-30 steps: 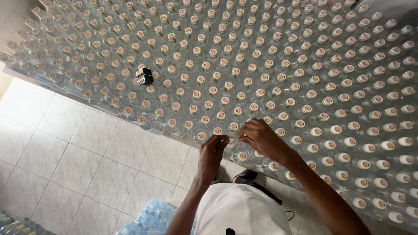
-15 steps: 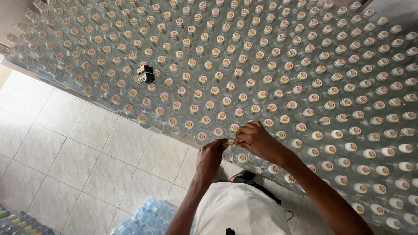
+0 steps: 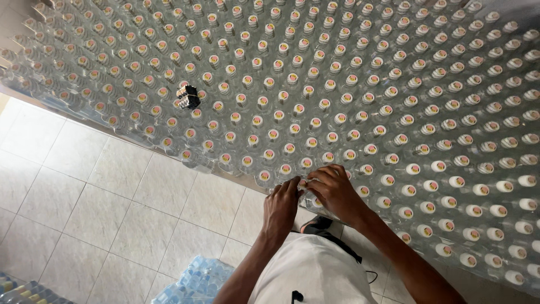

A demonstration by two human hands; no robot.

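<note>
Head view: left hand (image 3: 281, 205) and right hand (image 3: 336, 191) are both pinching a clear bottle (image 3: 308, 194) between them, capped bottles (image 3: 315, 107) spreading beyond their closed grip.

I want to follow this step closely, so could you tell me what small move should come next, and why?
Probably twist the cap with the right hand while the left hand steadies the bottle: both hands meet on one clear bottle at the near edge of the table of bottles.
</note>
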